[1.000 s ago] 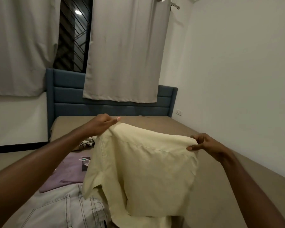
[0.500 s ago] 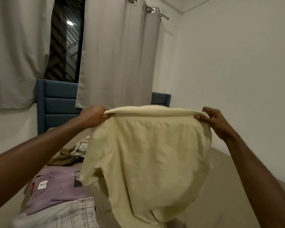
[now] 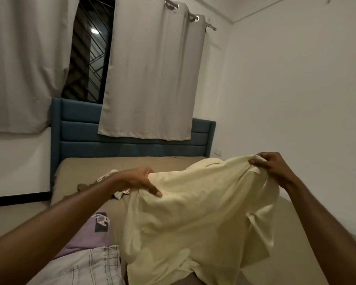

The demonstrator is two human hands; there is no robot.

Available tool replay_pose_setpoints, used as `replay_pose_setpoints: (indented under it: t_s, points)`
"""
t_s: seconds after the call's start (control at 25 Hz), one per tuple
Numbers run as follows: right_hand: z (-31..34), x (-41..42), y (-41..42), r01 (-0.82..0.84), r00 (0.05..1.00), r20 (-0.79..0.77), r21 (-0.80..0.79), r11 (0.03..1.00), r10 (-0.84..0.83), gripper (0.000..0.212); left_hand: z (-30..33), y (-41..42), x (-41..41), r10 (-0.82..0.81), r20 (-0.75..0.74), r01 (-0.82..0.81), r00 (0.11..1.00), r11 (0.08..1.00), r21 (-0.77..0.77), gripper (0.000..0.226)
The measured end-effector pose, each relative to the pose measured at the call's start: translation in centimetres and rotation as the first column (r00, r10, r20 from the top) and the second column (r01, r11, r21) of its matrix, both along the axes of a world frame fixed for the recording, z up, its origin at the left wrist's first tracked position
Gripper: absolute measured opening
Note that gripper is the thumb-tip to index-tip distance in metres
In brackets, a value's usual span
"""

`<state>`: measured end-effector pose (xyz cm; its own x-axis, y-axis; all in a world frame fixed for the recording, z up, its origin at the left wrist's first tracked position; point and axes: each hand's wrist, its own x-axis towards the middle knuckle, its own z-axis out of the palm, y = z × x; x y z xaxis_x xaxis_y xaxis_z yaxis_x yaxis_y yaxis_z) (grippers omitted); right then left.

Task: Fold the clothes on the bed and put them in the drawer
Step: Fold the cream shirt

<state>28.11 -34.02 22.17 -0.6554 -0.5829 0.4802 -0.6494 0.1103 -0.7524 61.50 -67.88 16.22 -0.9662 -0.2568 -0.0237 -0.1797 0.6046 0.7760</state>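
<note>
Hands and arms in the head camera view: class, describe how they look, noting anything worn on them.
Both forearms are bare along all that shows; no sleeve, watch, bracelet or glove is visible. The left hand and right hand show no rings. The nail on an extended finger of the left hand looks short and pale. The upper arms lie outside the frame.

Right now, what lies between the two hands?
In the head view, only the yellow shirt spans from left hand to right hand.
</note>
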Motion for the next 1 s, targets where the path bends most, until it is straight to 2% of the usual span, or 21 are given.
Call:
replay_pose_setpoints:
  t_s: [0.04,0.12,0.24,0.32,0.4,0.52,0.64,0.72,0.84,1.0]
  points:
    - [0.0,0.0,0.5,-0.01,1.0,0.011,0.041,0.999,0.01,0.014,-0.6,0.0,0.0,-0.002,-0.001,0.002,1.0,0.999,-0.044,0.043]
    - [0.7,-0.1,1.4,-0.035,0.997,0.068,0.033,0.999,0.032,0.018,-0.1,-0.6,0.2,0.084,-0.097,-0.094,0.992,0.991,-0.093,0.04]
    - [2.5,-1.0,3.3,-0.06,0.985,0.15,-0.133,0.989,0.08,0.039,3.3,-2.3,0.1,0.203,-0.229,-0.218,0.952,0.975,-0.045,0.043]
    - [3.3,-0.9,3.8,-0.063,0.992,0.099,-0.189,0.98,0.083,0.021,6.1,-2.3,0.1,0.292,-0.3,-0.307,0.908,0.952,-0.004,0.053]
    - [4.2,-0.2,4.0,0.005,0.999,0.043,-0.266,0.964,0.007,0.012,8.2,-1.3,-0.4,0.341,-0.417,-0.352,0.843,0.935,0.053,0.058]
    - [6.4,1.4,5.7,0.121,0.992,0.031,-0.435,0.892,-0.12,0.017,11.3,1.2,-0.2,0.319,-0.553,-0.227,0.769,0.946,0.23,0.039]
    - [10.6,3.5,8.4,0.117,0.99,0.002,-0.569,0.814,-0.141,0.015,14.4,3.2,1.2,0.288,-0.657,-0.128,0.696,0.951,0.281,0.028]
    - [12.9,5.1,9.9,0.096,0.984,-0.062,-0.6,0.794,-0.166,0.015,16.7,4.1,2.6,0.297,-0.678,-0.072,0.673,0.938,0.34,0.027]
    - [15.3,7.0,12.5,0.061,0.978,-0.116,-0.634,0.771,-0.173,0.028,19.5,6.1,4.5,0.23,-0.689,0.01,0.687,0.945,0.326,0.026]
    - [16.7,8.7,14.3,0.041,0.982,-0.126,-0.582,0.812,-0.139,0.03,20.7,6.7,5.8,0.218,-0.701,0.044,0.679,0.941,0.336,0.025]
